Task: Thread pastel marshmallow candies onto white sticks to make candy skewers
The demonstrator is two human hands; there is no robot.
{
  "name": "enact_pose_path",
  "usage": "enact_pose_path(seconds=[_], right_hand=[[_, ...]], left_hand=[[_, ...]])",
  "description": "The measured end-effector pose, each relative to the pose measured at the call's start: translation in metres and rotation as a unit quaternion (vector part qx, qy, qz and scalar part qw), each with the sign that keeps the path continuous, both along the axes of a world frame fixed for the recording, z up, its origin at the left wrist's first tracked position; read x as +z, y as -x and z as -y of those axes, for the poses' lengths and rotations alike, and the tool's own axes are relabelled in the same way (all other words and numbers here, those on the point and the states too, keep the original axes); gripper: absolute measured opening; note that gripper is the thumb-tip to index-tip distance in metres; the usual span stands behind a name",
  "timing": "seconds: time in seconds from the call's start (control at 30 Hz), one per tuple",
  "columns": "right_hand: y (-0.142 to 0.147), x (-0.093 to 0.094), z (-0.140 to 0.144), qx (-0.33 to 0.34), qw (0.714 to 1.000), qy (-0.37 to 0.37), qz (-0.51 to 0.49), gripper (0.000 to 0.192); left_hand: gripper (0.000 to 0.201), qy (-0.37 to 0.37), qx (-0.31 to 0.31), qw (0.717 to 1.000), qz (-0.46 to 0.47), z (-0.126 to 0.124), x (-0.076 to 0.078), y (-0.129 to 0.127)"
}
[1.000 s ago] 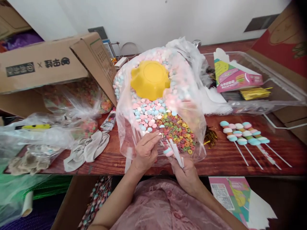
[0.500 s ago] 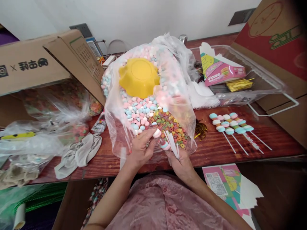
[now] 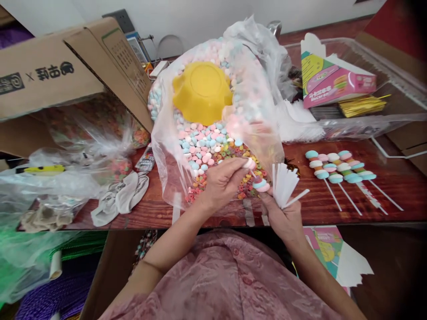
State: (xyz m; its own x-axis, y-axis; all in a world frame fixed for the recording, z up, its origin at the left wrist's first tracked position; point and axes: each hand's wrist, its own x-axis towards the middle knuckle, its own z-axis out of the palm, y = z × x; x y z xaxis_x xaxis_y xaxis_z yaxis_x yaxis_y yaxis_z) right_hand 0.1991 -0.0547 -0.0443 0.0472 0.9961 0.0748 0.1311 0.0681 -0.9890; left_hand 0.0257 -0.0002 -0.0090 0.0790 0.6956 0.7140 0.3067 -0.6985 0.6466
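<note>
My left hand [image 3: 223, 183] pinches a pink-and-white marshmallow [image 3: 249, 164] at the tip of a thin stick. Lower on that stick sit a dark reddish ring and a blue-and-pink marshmallow [image 3: 261, 186], close to the fingertips of my right hand [image 3: 282, 215]. A fanned bundle of white sticks [image 3: 284, 182] is gripped in my right hand as well. Beneath my hands a clear plastic bag [image 3: 167, 178] lies open, holding pastel marshmallows [image 3: 200, 146] and colourful gummy rings [image 3: 230, 153]. An upturned yellow bowl [image 3: 202, 91] rests on the marshmallows.
Several finished candy skewers [image 3: 340, 166] lie on the table at right. Behind them a clear bin [image 3: 353, 129] holds a pink carton [image 3: 336, 84] and gold twist ties [image 3: 362, 106]. At left stand a cardboard box [image 3: 110, 66], a grey cloth [image 3: 122, 198] and a yellow cutter [image 3: 43, 169].
Both hands have shifted right across the bag. The left hand's marshmallow has come to the stick's tip, and the white sticks in my right hand are fanned wider. The view has shifted too.
</note>
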Motion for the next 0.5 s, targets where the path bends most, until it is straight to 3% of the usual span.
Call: enact_pose_path(seconds=[0.13, 0.27, 0.4, 0.5], right_hand=[[-0.01, 0.009, 0.001, -0.042, 0.999, 0.007, 0.027, 0.044], [-0.012, 0.006, 0.003, -0.054, 0.998, 0.012, 0.038, 0.044], [-0.011, 0.0, 0.006, -0.065, 0.997, 0.04, 0.03, 0.041], [-0.02, -0.006, 0.007, -0.071, 0.995, 0.065, 0.029, 0.044]], left_hand=[[0.023, 0.016, -0.056, 0.998, 0.006, 0.005, -0.007, -0.015], [0.025, 0.05, -0.1, 0.994, -0.002, 0.019, -0.017, -0.031], [0.028, 0.096, -0.097, 0.99, -0.017, 0.03, -0.022, -0.035], [0.031, 0.153, -0.046, 0.987, -0.023, 0.027, -0.022, -0.009]])
